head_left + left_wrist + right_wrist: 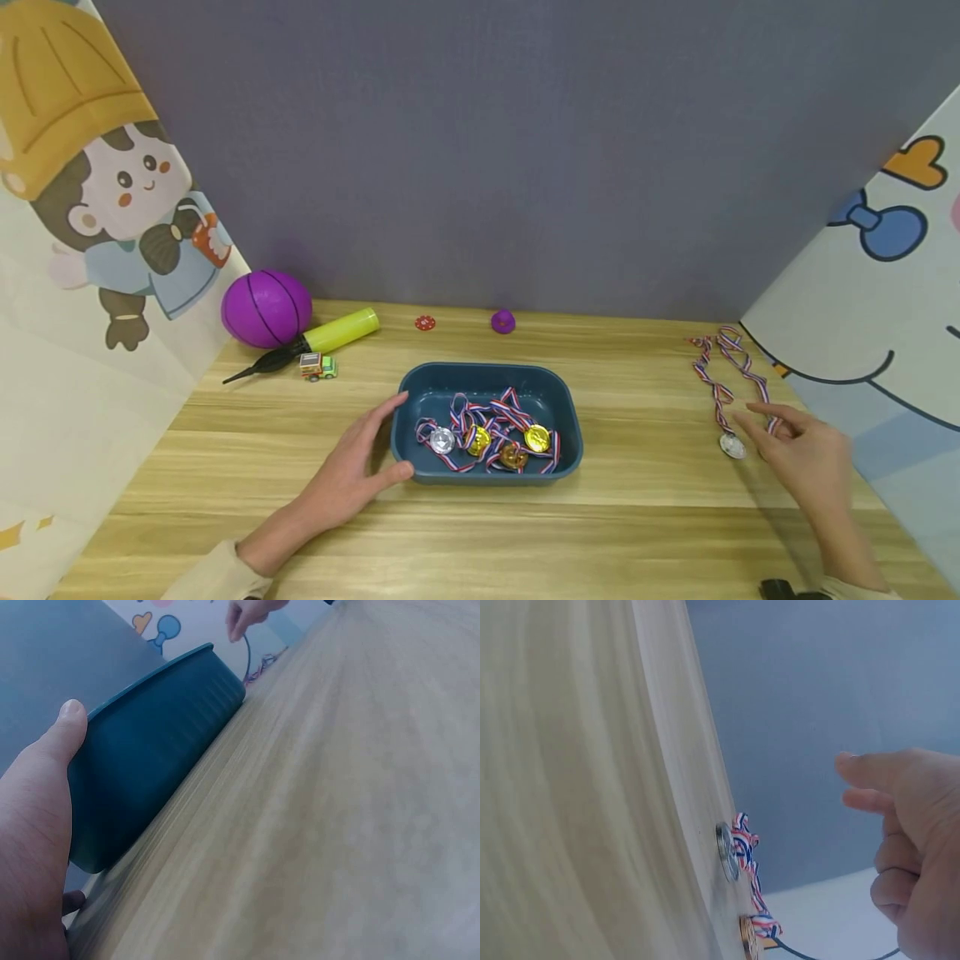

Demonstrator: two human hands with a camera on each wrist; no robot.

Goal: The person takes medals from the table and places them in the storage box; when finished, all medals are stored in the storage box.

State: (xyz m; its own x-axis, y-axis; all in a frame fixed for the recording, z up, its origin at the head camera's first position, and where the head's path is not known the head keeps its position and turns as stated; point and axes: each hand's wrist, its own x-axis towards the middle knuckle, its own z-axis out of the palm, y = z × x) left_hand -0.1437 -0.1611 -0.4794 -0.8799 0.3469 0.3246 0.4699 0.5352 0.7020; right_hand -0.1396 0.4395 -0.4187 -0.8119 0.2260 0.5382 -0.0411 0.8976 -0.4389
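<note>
On the far left of the desk sit a purple ball, a yellow pump with its black nozzle pointing left, and, just in front of it, a small toy truck. Next comes the left hand, at the near end of a dark blue tray; its thumb and fingers are spread apart around that end, the thumb at the front corner and a fingertip at the rear one, with the forearm slanting up from the lower left. Inside the tray, right of this hand, lie from left to right a silver medal, a gold medal, a bronze-coloured medal and another gold medal, their striped ribbons tangled together. Behind the tray are a red chip and a small purple ring. Well to the right, a loose silver medal lies flat on the desk, just left of and below the right hand, its ribbon stretching away toward the back; a copper-toned medal lies near it. The right hand hovers palm-down, gripping nothing, thumb and forefinger extended with tips slightly apart, the other fingers curled in.
</note>
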